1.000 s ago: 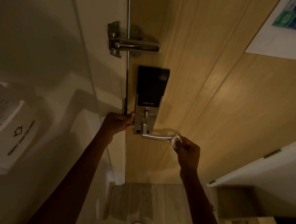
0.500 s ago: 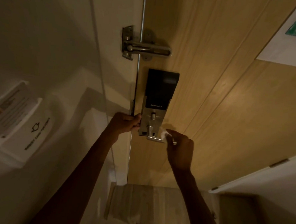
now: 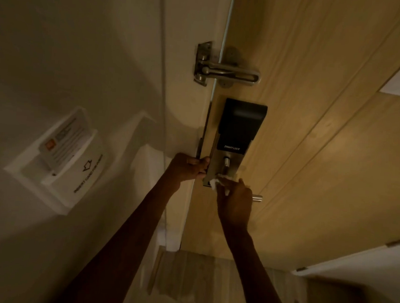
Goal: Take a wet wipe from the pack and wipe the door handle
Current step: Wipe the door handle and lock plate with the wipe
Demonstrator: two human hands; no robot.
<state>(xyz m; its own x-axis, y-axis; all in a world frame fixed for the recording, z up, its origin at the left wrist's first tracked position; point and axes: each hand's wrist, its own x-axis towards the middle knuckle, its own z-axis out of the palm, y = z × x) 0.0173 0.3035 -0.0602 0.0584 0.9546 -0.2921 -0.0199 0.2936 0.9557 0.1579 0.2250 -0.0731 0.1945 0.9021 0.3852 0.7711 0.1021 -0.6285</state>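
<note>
A metal lever door handle (image 3: 257,198) sticks out from a smart lock plate (image 3: 234,139) on the wooden door (image 3: 312,111). Only the handle's free end shows; my right hand (image 3: 234,199) covers the rest. That hand is closed on a white wet wipe (image 3: 216,182), pressed against the handle's base by the lock plate. My left hand (image 3: 187,167) grips the door's edge just left of the lock. The wipe pack is not in sight.
A metal swing-bar door guard (image 3: 224,71) sits above the lock. On the left wall hangs a white key-card holder (image 3: 61,165) with a card in it. A white cabinet edge (image 3: 351,259) juts in at lower right. Wood-pattern floor lies below.
My right hand has slid the wipe along the handle from its free end to its base by the lock plate. My left hand has stayed on the door's edge. The view shifted.
</note>
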